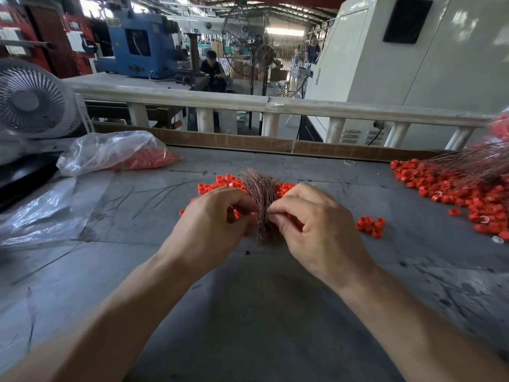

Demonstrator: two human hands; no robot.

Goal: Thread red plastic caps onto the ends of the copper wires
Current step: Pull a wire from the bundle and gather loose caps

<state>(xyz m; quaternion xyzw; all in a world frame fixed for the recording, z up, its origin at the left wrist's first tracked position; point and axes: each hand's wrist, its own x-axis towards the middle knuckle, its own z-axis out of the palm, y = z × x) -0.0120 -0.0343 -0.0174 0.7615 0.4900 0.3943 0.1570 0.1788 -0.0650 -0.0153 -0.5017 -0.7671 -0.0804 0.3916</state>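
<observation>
A factory hall: a blue machine [137, 45], pedestal fans [249, 42], a white cabinet [413, 64] and a steel-truss roof [275, 6] surround a scuffed desk [248, 312].

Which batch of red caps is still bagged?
The red plastic caps in the clear plastic bag at far left; the other piles lie loose on the grey table.

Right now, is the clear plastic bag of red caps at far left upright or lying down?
Lying down: the clear plastic bag slumps on its side on the grey table.
</observation>
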